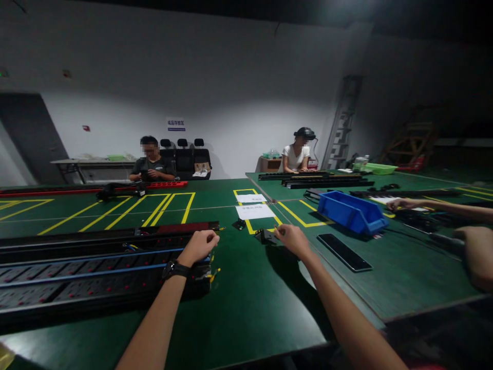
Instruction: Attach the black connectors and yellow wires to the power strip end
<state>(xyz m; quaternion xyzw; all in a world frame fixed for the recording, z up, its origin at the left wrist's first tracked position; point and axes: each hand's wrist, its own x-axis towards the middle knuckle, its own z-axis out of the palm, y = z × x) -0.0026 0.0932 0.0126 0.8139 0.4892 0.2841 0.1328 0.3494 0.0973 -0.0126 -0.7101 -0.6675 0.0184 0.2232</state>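
Observation:
My left hand [199, 247], with a dark watch on its wrist, is above the right end of the long black rail assemblies [115, 267] with blue strips and red dots. Its fingers are curled together, and what they hold, if anything, is hidden. Yellow-tipped wires [214, 275] stick out of the assembly's end just below. Over the green table my right hand [293, 239] has its fingertips pinched beside a small black bracket [265, 236]. I cannot tell whether they grip something small. Another small black part [241, 224] lies left of the bracket.
Printed paper sheets [254, 211] lie ahead on the yellow-taped table [239, 308]. To the right are a phone [344, 252] and a blue bin [351, 213]. A co-worker's hands [475, 257] hold a tool at far right. Two people [154, 167] sit across the table.

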